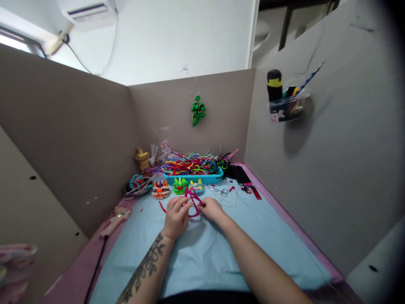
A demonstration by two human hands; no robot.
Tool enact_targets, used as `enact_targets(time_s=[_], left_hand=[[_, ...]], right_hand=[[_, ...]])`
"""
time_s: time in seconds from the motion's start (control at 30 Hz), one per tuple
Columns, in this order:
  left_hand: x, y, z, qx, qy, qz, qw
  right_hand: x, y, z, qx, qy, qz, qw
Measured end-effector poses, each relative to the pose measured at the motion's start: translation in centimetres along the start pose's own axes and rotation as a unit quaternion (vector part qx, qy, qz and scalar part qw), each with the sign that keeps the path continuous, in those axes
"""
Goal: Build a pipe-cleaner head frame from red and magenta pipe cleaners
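Between my two hands, over the light blue cloth (247, 240), is a magenta pipe cleaner (195, 214) bent into loops. My left hand (177, 214) has its fingers closed on the left side of the loops. At the right side, my right hand (212, 208) pinches the same fuzzy wire. Just behind them sit three small pipe-cleaner animal heads: an orange one (160, 190), a green one (180, 186) and a blue-and-yellow one (197, 185), the last partly covered by the magenta loops. A short red piece (162, 206) lies left of my left hand.
A blue tray (193, 179) heaped with coloured pipe cleaners stands at the back. Scissors (221, 192) lie to the right, a glue gun (116, 219) with its cord and a dark bowl (128, 190) to the left. Grey panels enclose three sides; a clear box (286, 110) hangs on the right one.
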State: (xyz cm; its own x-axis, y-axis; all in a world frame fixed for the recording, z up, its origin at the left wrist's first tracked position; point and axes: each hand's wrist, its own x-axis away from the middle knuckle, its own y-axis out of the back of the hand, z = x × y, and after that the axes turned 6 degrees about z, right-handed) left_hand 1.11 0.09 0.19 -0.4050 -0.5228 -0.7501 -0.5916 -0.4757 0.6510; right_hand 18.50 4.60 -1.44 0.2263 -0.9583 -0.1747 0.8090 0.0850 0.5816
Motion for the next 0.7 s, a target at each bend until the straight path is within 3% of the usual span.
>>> enact_targets(time_s=[0.13, 0.23, 0.33, 0.53, 0.7], left_hand=[[0.3, -0.4, 1.7, 0.121, 0.186, -0.103, 0.97], [0.4, -0.8, 3.0, 0.227, 0.295, -0.044, 0.927], [0.5, -1.5, 3.5, 0.278, 0.302, 0.025, 0.911], [0.4, -3.0, 3.3, 0.335, 0.334, 0.056, 0.879], [-0.1, -2.8, 2.8, 0.396, 0.351, 0.077, 0.845]], right_hand=[[0.0, 0.9, -1.1, 0.004, -0.028, 0.035, 0.999], [-0.1, 1.4, -1.7, -0.008, -0.026, 0.048, 0.998], [-0.3, 1.7, -1.9, -0.018, -0.012, 0.054, 0.998], [-0.6, 1.6, -1.2, -0.018, 0.012, 0.008, 1.0], [-1.0, 1.4, -1.5, -0.021, 0.014, -0.031, 0.999]])
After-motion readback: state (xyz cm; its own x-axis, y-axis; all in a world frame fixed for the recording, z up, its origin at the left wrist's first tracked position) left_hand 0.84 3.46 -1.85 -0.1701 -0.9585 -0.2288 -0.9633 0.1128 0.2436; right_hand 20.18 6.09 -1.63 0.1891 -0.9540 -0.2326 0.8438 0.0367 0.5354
